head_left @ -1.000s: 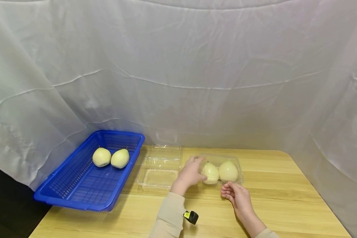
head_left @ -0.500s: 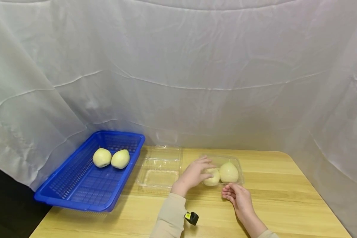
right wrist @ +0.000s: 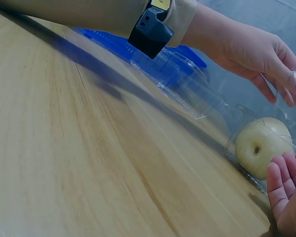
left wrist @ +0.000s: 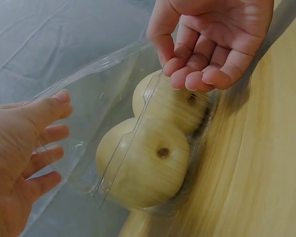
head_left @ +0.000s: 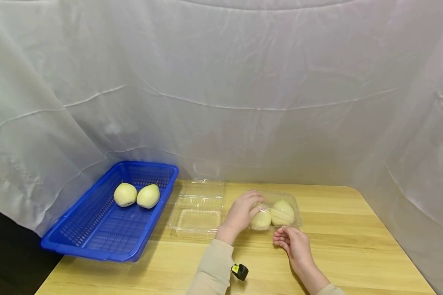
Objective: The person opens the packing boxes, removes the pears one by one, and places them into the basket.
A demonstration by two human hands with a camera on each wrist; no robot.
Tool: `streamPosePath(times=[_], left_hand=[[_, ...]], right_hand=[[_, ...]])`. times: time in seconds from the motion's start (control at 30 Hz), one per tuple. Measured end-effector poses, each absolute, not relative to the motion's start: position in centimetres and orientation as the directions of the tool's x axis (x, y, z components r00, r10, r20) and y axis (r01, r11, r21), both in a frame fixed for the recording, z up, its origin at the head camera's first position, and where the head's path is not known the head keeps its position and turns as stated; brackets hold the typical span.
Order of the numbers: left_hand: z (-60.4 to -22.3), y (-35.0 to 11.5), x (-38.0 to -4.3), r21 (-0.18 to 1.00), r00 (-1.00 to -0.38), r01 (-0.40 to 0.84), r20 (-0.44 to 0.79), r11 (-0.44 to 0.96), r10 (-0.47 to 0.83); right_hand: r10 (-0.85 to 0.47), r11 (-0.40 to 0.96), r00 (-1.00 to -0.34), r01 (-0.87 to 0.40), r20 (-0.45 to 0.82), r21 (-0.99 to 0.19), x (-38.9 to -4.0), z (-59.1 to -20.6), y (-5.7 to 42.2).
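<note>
Two pale yellow pears [left wrist: 143, 163] sit side by side in a clear plastic clamshell container [head_left: 298, 211] on the table. Its lid [left wrist: 101, 106] slants over them, the edge crossing in front of the fruit. My left hand [head_left: 241, 211] holds the lid at the left, thumb on one face and fingers showing through the plastic in the left wrist view. At the front right, my right hand [head_left: 293, 246] pinches the lid's edge between thumb and index finger, the other fingers curled. Part of the left pear is hidden behind the left hand in the head view.
A blue plastic basket [head_left: 92, 256] stands at the left, with two more pears [head_left: 148, 196] inside. Between it and the hands lies another clear clamshell container [head_left: 199, 219], open. A grey-white curtain [head_left: 221, 102] hangs behind the wooden table [head_left: 354, 246].
My left hand moved right over the left pear, then drew back slightly. The lid's edge now runs diagonally across the pears. My right hand has stayed almost still.
</note>
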State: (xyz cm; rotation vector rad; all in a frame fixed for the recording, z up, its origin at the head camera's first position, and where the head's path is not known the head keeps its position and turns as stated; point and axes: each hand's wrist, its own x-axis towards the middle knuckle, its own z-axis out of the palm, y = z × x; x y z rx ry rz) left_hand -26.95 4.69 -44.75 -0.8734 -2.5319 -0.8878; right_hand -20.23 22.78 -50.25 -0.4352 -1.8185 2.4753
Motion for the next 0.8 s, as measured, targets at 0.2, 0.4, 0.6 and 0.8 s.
streamPosePath(times=[0.2, 0.4, 0.6, 0.8], left_hand=[[-44.5, 4.7, -27.0, 0.584, -0.835, 0.543, 0.451, 0.603, 0.315], [-44.4, 4.1, -27.3, 0.651, -0.865, 0.494, 0.433, 0.576, 0.252], [-44.3, 4.0, -27.4, 0.681, -0.871, 0.489, 0.422, 0.545, 0.253], [-44.3, 3.9, -27.4, 0.713, -0.881, 0.472, 0.404, 0.519, 0.246]], right_hand=[[0.197, -0.316, -0.955, 0.151, -0.22, -0.937, -20.1, -50.3, 22.6], [0.182, -0.28, -0.957, 0.169, -0.225, -0.945, -20.0, -50.4, 22.7], [0.136, -0.247, -0.952, 0.235, -0.274, -0.94, -20.3, -50.0, 23.4], [-0.125, -0.155, -0.933, 0.356, -0.339, -0.922, -20.6, -49.3, 25.8]])
